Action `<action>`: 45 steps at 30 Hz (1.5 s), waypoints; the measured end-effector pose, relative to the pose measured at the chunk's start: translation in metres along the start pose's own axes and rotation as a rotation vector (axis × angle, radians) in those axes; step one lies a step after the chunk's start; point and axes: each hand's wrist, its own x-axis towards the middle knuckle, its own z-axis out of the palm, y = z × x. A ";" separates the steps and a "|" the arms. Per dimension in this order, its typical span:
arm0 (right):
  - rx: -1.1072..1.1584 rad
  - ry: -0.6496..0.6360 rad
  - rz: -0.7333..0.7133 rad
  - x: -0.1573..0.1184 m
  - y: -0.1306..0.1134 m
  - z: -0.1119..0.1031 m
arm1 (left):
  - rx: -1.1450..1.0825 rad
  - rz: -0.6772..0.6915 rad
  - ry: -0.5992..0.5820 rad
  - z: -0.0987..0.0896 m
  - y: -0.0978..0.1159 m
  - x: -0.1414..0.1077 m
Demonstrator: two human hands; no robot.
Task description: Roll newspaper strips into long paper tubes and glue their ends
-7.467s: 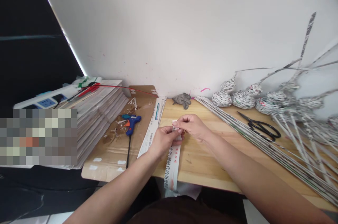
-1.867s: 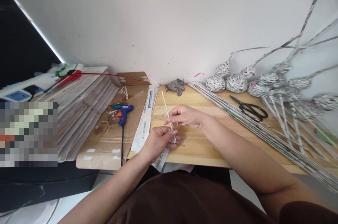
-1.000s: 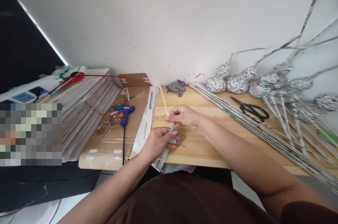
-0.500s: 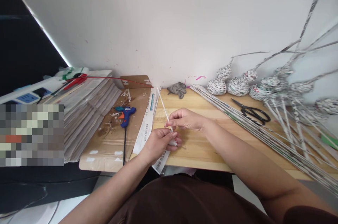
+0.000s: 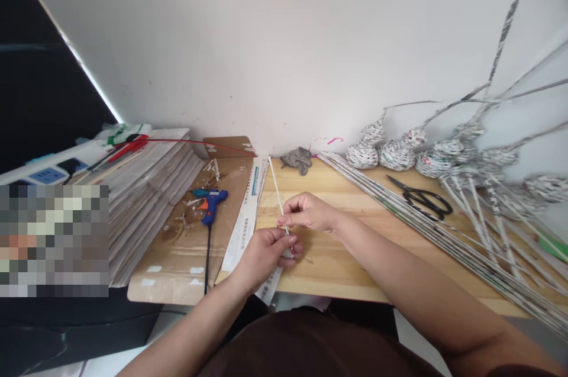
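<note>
A thin white rolled-paper stick (image 5: pixel 276 186) slants up and away from my fingers over the wooden table (image 5: pixel 346 253). My left hand (image 5: pixel 270 247) grips its near end between thumb and fingers, where a small red and white bit shows. Just beyond, my right hand (image 5: pixel 306 213) pinches the same stick with thumb and forefinger. Strips of printed paper (image 5: pixel 243 229) lie under and left of my left hand. What the curled fingers of the left hand cover is partly hidden.
A blue glue gun (image 5: pixel 214 205) rests on brown cardboard (image 5: pixel 177 267), beside a stack of folded paper (image 5: pixel 164 181). To the right lie long paper rods (image 5: pixel 386 205), black scissors (image 5: pixel 423 198) and woven paper gourd shapes (image 5: pixel 361 155). A grey cloth-like lump (image 5: pixel 297 160) sits by the wall.
The camera view has tilted slightly, so most things sit lower in the picture. Both hands keep hold of the paper stick, and their grip looks nearly the same.
</note>
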 end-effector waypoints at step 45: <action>-0.354 0.011 0.091 -0.010 -0.032 -0.011 | -0.001 0.017 -0.138 -0.015 0.017 -0.003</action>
